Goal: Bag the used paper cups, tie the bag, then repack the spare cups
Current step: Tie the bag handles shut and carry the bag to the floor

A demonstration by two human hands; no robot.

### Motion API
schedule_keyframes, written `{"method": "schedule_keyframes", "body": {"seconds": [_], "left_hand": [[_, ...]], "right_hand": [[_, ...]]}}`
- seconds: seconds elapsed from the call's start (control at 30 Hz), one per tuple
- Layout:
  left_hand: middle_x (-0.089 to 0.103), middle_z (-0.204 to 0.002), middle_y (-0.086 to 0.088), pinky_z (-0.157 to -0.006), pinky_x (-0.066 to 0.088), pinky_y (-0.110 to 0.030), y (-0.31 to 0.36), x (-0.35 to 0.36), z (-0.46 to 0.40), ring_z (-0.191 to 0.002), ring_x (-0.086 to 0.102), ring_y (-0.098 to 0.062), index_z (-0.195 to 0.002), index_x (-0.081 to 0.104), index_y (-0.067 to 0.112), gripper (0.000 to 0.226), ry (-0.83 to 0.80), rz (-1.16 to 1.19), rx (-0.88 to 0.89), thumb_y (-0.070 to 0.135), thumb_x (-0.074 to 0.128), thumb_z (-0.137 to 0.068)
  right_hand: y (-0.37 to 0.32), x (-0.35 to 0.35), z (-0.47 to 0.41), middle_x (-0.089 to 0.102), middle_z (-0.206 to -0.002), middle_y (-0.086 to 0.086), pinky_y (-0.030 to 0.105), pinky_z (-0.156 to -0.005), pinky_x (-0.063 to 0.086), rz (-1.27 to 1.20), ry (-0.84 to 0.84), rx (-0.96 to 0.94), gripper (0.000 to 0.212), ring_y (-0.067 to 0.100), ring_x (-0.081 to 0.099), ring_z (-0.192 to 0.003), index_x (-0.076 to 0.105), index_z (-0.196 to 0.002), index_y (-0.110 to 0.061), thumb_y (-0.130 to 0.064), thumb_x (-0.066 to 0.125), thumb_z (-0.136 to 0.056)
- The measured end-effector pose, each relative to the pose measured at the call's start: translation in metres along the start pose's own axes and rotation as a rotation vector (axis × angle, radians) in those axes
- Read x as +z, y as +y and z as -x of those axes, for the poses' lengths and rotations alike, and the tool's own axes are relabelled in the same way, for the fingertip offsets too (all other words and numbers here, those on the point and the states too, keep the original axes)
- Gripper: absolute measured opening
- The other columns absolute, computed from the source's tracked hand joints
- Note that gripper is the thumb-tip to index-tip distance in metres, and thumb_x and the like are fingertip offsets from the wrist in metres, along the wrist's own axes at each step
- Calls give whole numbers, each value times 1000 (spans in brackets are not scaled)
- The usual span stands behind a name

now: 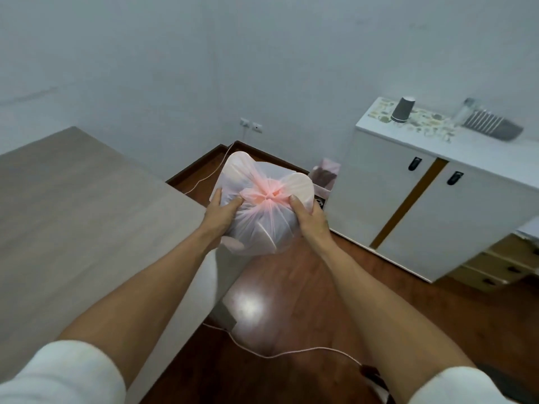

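1. The bag, thin pinkish-white plastic, is held in the air just past the corner of the grey table, over the wood floor.
2. Its neck is gathered into a knot on top.
3. The left hand cups the bag's table side, thumb pressed near the knot.
4. The right hand clasps the far side likewise.
5. Well right of the table, a stack of grey cups stands upside down on the white cabinet.
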State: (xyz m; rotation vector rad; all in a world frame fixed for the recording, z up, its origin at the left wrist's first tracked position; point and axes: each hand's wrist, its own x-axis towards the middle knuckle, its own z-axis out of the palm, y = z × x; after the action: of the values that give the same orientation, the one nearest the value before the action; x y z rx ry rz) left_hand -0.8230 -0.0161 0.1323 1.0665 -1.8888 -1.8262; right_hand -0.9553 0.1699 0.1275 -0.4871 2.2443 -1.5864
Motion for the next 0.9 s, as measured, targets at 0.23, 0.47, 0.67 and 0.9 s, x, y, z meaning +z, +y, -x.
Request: {"method": "schedule_keyframes", "body": {"seconds": [0.23, 0.47, 0.67, 0.9], "left_hand": [[40, -157, -6, -104, 49, -53, 24, 95, -71, -132, 52, -34, -158, 22, 36, 89, -98, -135, 5, 64, 65, -85], [42, -157, -6, -110, 43, -49, 47, 158, -194, -135, 49, -31, -157, 30, 27, 83, -106, -141, 35, 50, 70, -88], [43, -156, -4, -111, 42, -51, 84, 181, -323, -134, 50, -29, -156, 32, 33, 95, -93, -111, -45, 61, 74, -74], [39, -159, -4, -117, 35, -45, 129, 200, -454, -140, 44, -27, -158, 30, 25, 88, -52, -143, -41, 49, 72, -83]], "right_hand": [[32, -68, -72, 65, -133, 5, 31, -98, 44, 3, 109, 65, 59, 24, 60, -121, 58, -138, -22, -58, 61, -92], [51, -90, -189, 67, -131, -1, 43, -109, 46, 17, 189, 51, 69, 19, 61, -123, 61, -134, -26, -71, 59, -81], [41, -86, -330, 67, -131, 0, 43, -105, 49, 19, 140, 145, 69, 22, 62, -120, 57, -136, -27, -70, 61, -82], [25, -68, -467, 57, -139, 2, 48, -108, 47, -46, 129, 219, 92, 24, 57, -125, 38, -145, -25, -78, 61, -73]]}}
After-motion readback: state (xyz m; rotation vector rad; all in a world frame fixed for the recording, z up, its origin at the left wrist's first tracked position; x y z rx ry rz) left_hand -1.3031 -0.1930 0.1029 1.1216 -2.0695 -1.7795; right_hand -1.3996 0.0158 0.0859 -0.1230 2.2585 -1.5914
